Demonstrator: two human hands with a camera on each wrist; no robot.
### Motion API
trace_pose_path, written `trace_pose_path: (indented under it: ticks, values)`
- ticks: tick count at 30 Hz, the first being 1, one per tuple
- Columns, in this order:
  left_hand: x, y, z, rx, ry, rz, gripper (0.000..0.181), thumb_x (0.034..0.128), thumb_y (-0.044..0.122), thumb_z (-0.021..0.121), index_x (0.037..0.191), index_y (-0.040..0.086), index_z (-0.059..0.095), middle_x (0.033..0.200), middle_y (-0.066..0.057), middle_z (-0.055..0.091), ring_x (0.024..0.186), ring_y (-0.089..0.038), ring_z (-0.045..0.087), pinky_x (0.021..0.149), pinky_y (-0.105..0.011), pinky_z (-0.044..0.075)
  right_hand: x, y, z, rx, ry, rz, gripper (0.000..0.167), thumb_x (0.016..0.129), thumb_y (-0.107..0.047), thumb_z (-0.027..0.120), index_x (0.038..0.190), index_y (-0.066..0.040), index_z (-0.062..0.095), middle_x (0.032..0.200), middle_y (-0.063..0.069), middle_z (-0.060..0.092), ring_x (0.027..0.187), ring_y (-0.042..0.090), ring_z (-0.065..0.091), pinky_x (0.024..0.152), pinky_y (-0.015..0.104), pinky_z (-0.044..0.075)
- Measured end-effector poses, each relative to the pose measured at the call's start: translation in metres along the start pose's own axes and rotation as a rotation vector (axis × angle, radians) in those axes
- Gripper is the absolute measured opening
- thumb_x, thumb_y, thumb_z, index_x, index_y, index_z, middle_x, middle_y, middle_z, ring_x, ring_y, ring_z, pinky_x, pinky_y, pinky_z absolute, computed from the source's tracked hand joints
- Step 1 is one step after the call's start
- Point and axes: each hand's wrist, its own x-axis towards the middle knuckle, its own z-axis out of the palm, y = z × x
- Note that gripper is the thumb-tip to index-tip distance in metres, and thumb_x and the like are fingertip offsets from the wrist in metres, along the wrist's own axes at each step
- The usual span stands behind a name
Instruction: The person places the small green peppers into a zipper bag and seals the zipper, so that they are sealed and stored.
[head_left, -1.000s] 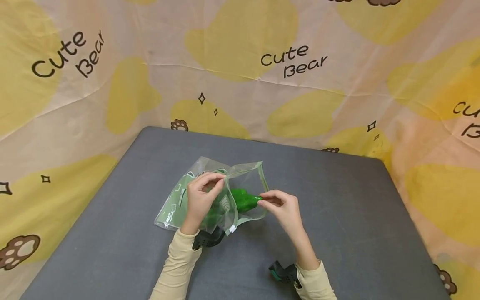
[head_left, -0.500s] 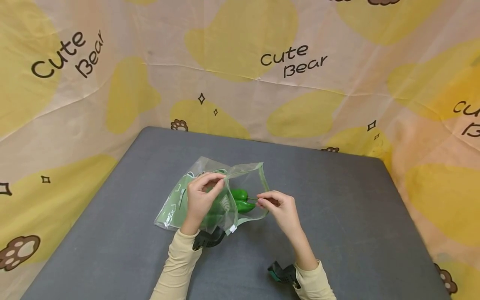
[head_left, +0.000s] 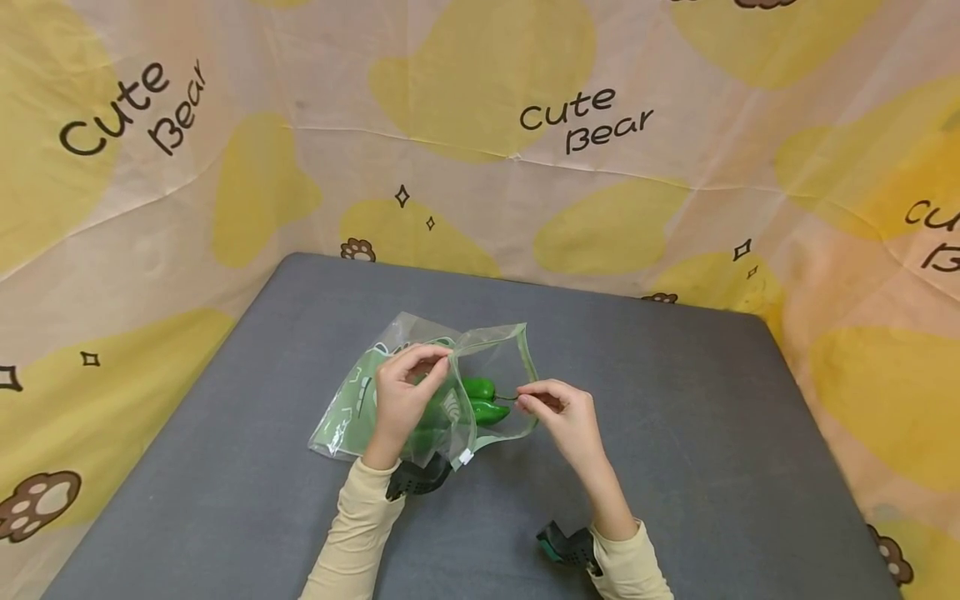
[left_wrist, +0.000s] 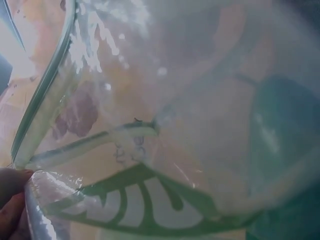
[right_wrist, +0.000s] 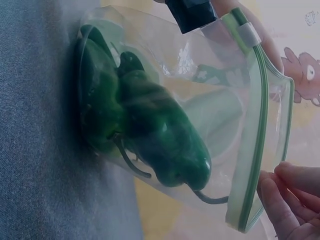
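A clear zip bag (head_left: pixel 529 360) with green edging and a green printed front lies on the table, its mouth spread toward the right. My left hand (head_left: pixel 405 396) pinches the near rim of that mouth between thumb and fingers. Inside rest several green peppers; an upper pepper (head_left: pixel 480 388) and a lower pepper (head_left: pixel 489 412) show through the opening. My right hand (head_left: pixel 566 415) pinches the thin stem (head_left: pixel 507 397) of one pepper at the mouth. In the right wrist view, a pepper (right_wrist: pixel 167 135) points its curved stem toward the fingertips (right_wrist: pixel 282 167).
A white slider (head_left: pixel 465 457) sits at the bag's near corner. The grey table (head_left: pixel 675 433) extends around the bag. A patterned cloth (head_left: pixel 480 125) with bear lettering hangs along the back and sides. Black wrist devices (head_left: pixel 567 546) are strapped at the sleeves.
The pepper by my right fingertips has gone leftward, deeper into the bag, leaving a length of stem between it and the fingers. My left hand stays in place on the rim.
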Motion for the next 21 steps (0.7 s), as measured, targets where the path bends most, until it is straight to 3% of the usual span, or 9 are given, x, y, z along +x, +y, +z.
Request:
trace_pose_path:
  ticks: [7, 10, 15, 18, 21]
  values:
    - [-0.001, -0.004, 0.002, -0.006, -0.002, -0.016, 0.014, 0.0697, -0.028, 0.054, 0.080, -0.019, 0.058, 0.073, -0.028, 0.057, 0.070, -0.006, 0.057, 0.062, -0.017, 0.050, -0.003, 0.002, -0.003, 0.029, 0.010, -0.011, 0.009, 0.076, 0.013, 0.063, 0.084, 0.009, 0.065, 0.076, 0.018, 0.064, 0.067, 0.028, 0.063, 0.060, 0.023, 0.052]
    - [-0.001, -0.007, 0.003, -0.002, -0.002, -0.032, 0.013, 0.0706, -0.027, 0.054, 0.081, -0.019, 0.058, 0.074, -0.029, 0.057, 0.071, -0.004, 0.057, 0.062, -0.017, 0.050, -0.007, 0.004, -0.004, 0.093, -0.014, -0.019, 0.009, 0.076, 0.014, 0.061, 0.084, 0.011, 0.064, 0.076, 0.020, 0.063, 0.067, 0.030, 0.062, 0.060, 0.025, 0.053]
    - [-0.005, -0.008, 0.009, -0.018, -0.007, -0.105, 0.011, 0.0732, -0.024, 0.055, 0.082, -0.019, 0.058, 0.076, -0.031, 0.058, 0.072, -0.005, 0.059, 0.062, -0.018, 0.051, -0.018, 0.012, -0.002, 0.225, -0.173, -0.026, 0.010, 0.079, 0.008, 0.062, 0.088, 0.010, 0.063, 0.081, 0.020, 0.063, 0.072, 0.024, 0.063, 0.062, 0.030, 0.054]
    - [-0.008, -0.008, 0.014, -0.015, -0.029, -0.170, 0.009, 0.0748, -0.020, 0.057, 0.083, -0.017, 0.059, 0.076, -0.028, 0.060, 0.069, -0.007, 0.059, 0.061, -0.021, 0.052, -0.027, 0.014, 0.003, 0.218, -0.284, -0.102, 0.012, 0.078, 0.005, 0.065, 0.090, 0.007, 0.064, 0.084, 0.018, 0.064, 0.073, 0.020, 0.063, 0.060, 0.031, 0.054]
    - [-0.009, -0.008, 0.018, 0.014, -0.072, -0.208, 0.007, 0.0756, -0.016, 0.059, 0.083, -0.014, 0.061, 0.075, -0.023, 0.062, 0.067, -0.011, 0.060, 0.060, -0.025, 0.053, -0.036, 0.012, 0.011, 0.161, -0.346, -0.199, 0.016, 0.075, 0.007, 0.066, 0.091, 0.005, 0.065, 0.083, 0.014, 0.064, 0.071, 0.017, 0.063, 0.056, 0.029, 0.054]
